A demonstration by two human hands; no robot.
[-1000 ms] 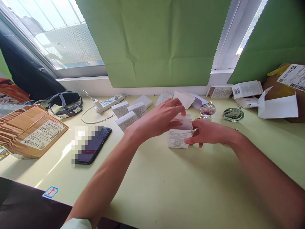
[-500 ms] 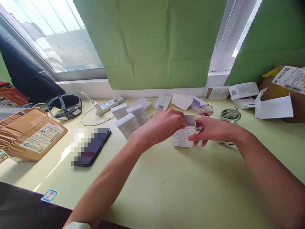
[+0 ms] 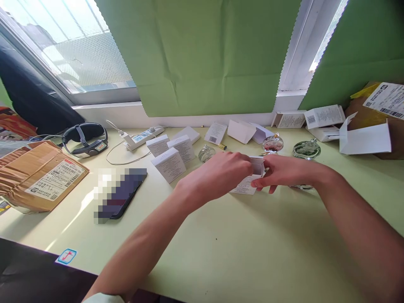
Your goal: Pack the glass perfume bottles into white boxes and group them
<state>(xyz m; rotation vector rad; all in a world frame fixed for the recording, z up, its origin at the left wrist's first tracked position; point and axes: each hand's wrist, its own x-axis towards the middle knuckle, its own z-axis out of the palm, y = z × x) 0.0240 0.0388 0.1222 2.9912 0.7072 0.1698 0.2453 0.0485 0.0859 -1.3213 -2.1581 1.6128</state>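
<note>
A small white printed box [image 3: 245, 186] stands upright on the table with its top open. My left hand [image 3: 225, 171] is closed at the upper left of the box; its fingertips are hidden behind it. Curled round the box's right side, my right hand [image 3: 280, 170] grips it with the thumb on the front face. A clear round glass bottle [image 3: 206, 154] sits beyond my left hand, with a gold-coloured piece [image 3: 222, 147] by it. Beyond my right hand are a pinkish bottle [image 3: 273, 144] and a greenish bottle [image 3: 306, 150]. Under my right wrist, another glass item is mostly hidden.
White printed boxes [image 3: 168, 165] stand left of centre. More white cartons [image 3: 325, 116] and a brown box [image 3: 393, 134] lie back right. A phone [image 3: 128, 198], a power strip [image 3: 145, 138], a black headset [image 3: 85, 141] and a wrapped parcel [image 3: 41, 176] are on the left.
My left hand has shifted slightly right and down over the box, covering more of its front. The clear bottle and gold-coloured piece behind it now show more. The box's top has tipped slightly right.
</note>
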